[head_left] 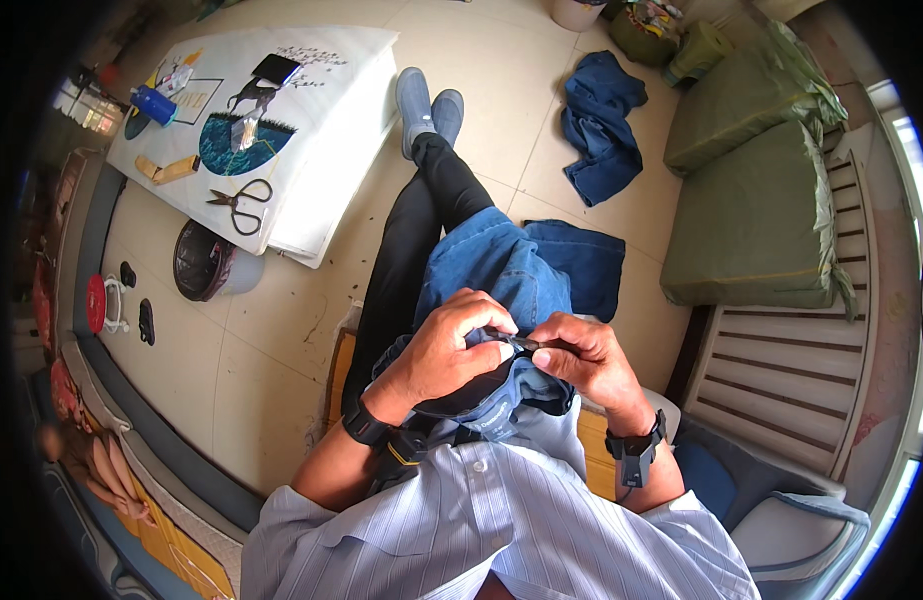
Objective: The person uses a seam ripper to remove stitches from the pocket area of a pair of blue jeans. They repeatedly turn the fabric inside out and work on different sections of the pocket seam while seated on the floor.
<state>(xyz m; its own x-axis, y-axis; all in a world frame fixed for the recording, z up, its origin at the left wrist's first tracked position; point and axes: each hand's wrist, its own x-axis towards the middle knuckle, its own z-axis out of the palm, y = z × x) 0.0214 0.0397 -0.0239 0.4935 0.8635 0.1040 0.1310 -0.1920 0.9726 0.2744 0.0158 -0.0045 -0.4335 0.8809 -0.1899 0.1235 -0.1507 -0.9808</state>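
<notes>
Blue denim lies rumpled, left fingers pinching it, right fingers pinching a slim dark tool.

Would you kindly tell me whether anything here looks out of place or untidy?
Yes: a piece of dark blue denim lies crumpled on the tiled floor instead of folded, and small dark specks are scattered near the white table, resembling unswept litter.
</notes>
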